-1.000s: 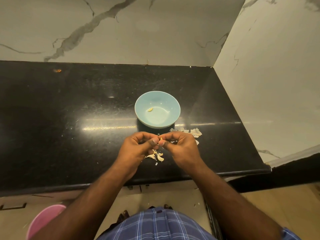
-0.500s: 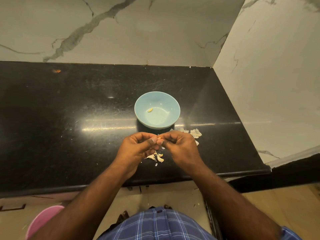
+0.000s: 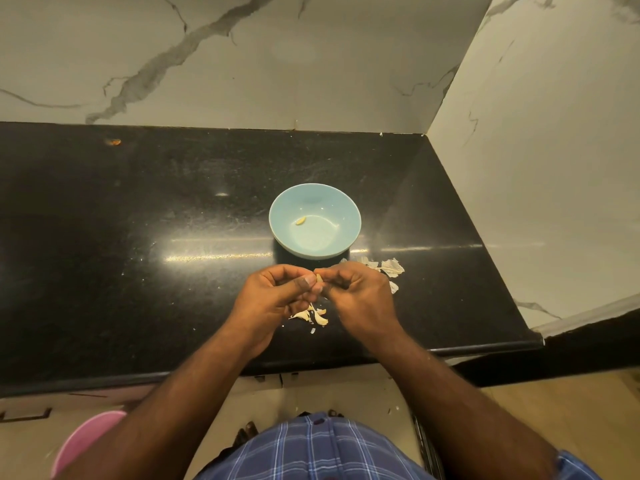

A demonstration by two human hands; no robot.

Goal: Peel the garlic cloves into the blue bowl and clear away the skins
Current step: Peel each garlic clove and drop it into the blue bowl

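Counting: you had one blue bowl [image 3: 315, 221], one peeled clove [image 3: 300, 221] lying in it, one garlic clove [image 3: 319, 278] in your fingers, and two heaps of skins.
Left hand: your left hand [image 3: 277, 296] was curled, thumb and fingertips pinching the garlic clove.
Right hand: your right hand [image 3: 360, 292] was curled too, its fingertips pinching the same clove from the other side.
Bowl: it stood on the black counter [image 3: 138, 254] just beyond your knuckles, apart from them.
Skins: one skin pile [image 3: 313, 315] lay under and between your hands; another skin pile [image 3: 388, 268] lay just beyond your right hand.
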